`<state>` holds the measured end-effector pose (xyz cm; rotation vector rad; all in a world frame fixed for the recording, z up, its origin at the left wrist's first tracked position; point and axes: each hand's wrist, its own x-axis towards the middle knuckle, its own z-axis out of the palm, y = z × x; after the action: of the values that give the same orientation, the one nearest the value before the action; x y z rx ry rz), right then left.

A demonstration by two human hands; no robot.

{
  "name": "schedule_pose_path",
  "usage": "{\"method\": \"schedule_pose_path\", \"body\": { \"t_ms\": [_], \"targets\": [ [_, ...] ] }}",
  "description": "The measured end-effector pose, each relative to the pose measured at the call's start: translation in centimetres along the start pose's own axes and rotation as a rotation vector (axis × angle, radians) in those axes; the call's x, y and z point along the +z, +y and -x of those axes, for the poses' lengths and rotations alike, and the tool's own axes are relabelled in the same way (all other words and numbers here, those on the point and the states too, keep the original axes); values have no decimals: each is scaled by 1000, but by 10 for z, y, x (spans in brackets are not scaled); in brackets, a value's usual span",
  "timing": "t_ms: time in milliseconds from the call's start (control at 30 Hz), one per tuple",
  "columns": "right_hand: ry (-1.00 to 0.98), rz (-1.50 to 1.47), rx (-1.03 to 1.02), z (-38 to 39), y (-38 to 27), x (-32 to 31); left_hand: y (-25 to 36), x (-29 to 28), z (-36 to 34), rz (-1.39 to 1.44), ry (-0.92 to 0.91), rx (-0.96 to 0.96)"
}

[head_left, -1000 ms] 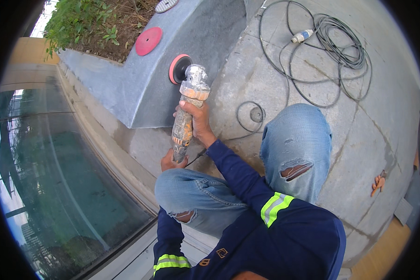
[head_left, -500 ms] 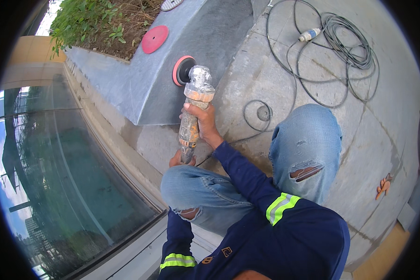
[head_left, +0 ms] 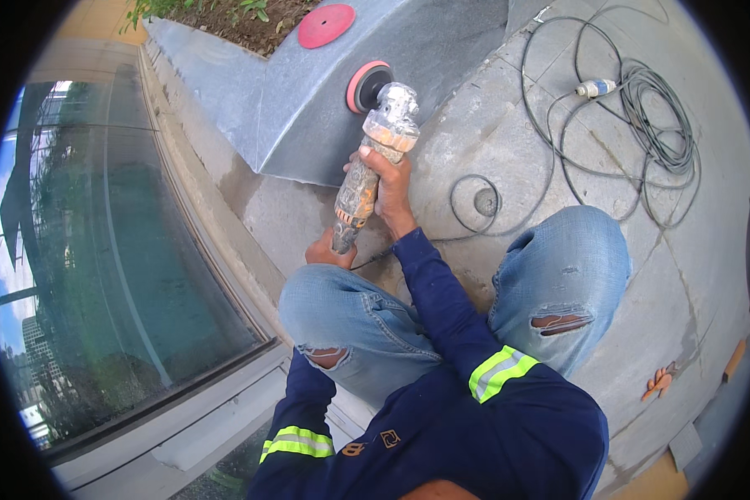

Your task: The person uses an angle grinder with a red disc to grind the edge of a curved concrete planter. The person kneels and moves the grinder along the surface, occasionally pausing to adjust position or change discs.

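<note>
Just beyond the left knee: left hand, wrapped round the tail of a worn angle polisher; some fingers hidden. Its part is best to steer the tilt lightly.

Next outward: right hand, gripped firmly about the polisher's body behind the metal head. Best left to carry the weight and give even, moderate pressure.

At the tool's far end: one black backing disc with a pink pad, set toward the side face of a grey stone block. Seen nearly edge-on; full flat contact cannot be confirmed. Good practice: pad flush, strokes slow and overlapping, extra care at the block's corner, where an edge could dig in.

Beyond, on the block's top: one loose pink disc, lying flat.

Far right, on paving: one cable coil, with connector. Slack is best kept clear of the pad.
</note>
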<state>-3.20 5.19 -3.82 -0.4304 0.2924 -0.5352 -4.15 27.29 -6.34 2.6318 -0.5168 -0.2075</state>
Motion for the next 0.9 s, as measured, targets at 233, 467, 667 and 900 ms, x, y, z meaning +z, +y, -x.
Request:
{"method": "schedule_pose_path", "body": {
  "t_ms": [233, 467, 667, 900],
  "targets": [
    [61, 58, 18, 16, 20, -17, 28, -15, 14, -48, -288, -368],
    [28, 9, 13, 3, 12, -9, 13, -8, 2, -33, -198, -244],
    [59, 20, 54, 16, 19, -17, 5, -7, 14, -5, -318, -380],
    [-12, 4, -17, 0, 8, 0, 29, -17, -4, 20, -211, -362]
  ]
}}
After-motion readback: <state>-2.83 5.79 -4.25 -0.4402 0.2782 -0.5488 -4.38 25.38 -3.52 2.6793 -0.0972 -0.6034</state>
